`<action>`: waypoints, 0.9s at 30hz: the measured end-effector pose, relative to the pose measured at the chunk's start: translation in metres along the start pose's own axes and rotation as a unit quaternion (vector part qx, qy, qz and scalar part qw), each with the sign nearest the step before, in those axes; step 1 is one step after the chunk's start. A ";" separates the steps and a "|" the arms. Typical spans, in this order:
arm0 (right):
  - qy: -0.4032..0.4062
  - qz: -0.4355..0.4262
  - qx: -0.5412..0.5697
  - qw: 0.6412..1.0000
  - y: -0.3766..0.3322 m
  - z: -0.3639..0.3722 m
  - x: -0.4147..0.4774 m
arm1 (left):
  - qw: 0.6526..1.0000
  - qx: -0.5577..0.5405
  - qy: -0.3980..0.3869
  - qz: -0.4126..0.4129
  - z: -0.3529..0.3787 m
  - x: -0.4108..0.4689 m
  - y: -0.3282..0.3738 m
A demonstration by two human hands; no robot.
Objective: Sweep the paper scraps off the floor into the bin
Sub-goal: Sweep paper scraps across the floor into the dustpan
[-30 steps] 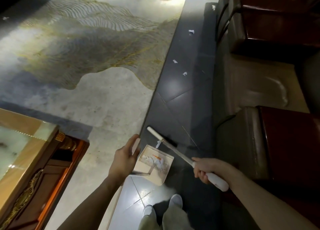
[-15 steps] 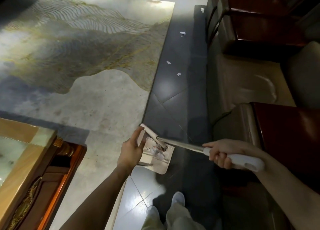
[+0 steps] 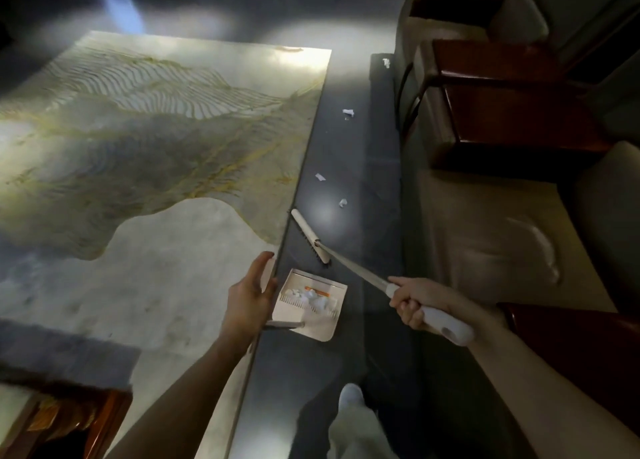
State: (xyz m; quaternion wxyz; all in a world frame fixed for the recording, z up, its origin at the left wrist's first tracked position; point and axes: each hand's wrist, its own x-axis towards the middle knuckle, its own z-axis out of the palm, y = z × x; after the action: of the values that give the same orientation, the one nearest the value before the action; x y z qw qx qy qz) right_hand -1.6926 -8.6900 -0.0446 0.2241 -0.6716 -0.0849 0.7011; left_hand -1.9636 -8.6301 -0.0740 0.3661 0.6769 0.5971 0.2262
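Small white crumpled paper scraps [image 3: 320, 177] lie scattered on dark tile floor [image 3: 349, 154]. Right hand [image 3: 420, 303] clenches white-handled broom [image 3: 311, 237]; left hand [image 3: 247, 297] grips beige plastic dustpan [image 3: 325, 327] handle.

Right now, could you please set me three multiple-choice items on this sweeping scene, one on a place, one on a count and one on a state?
1. Where does the broom head sit relative to the dustpan?
A. inside the pan
B. beyond the pan's open edge, on the dark floor by the rug
C. on the sofa

2. How many loose paper scraps lie on the dark floor strip ahead of the broom?
A. none
B. four
C. about ten

3. What state is the dustpan in?
A. empty
B. holding white scraps
C. upside down

Answers: 1 B, the head rests on the dark floor beside the rug edge, clear of the pan. 2 B, scraps show at and. 3 B, a white pile lies in the pan, which the left hand steadies by its handle while the right hand grips the broom handle.
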 end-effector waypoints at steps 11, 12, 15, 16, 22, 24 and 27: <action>0.063 -0.021 -0.018 0.998 -0.225 -0.077 0.109 | 0.999 -0.008 0.009 -0.040 0.033 0.220 0.073; 0.081 -0.024 -0.029 0.996 -0.244 -0.080 0.119 | 0.999 -0.011 0.004 -0.038 0.037 0.241 0.077; 0.089 -0.026 -0.041 0.995 -0.294 -0.092 0.149 | 0.999 -0.008 -0.024 -0.042 0.048 0.296 0.092; 0.098 -0.028 -0.053 0.993 -0.309 -0.096 0.158 | 0.998 -0.008 -0.031 -0.050 0.053 0.312 0.097; 0.085 -0.009 -0.083 0.993 -0.403 -0.129 0.209 | 0.995 0.008 -0.046 -0.083 0.083 0.396 0.120; 0.081 -0.009 -0.137 0.987 -0.434 -0.144 0.237 | 0.994 0.017 -0.042 -0.094 0.093 0.423 0.128; 0.067 -0.024 -0.231 0.970 -0.473 -0.162 0.273 | 0.994 0.016 -0.021 -0.108 0.106 0.460 0.142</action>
State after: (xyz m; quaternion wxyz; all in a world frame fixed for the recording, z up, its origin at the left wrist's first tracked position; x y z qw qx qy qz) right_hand -1.4390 -8.1841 -0.1061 0.0844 -0.7481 -0.2454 0.6107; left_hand -1.7082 -8.2082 -0.0922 0.3900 0.6189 0.6623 0.1620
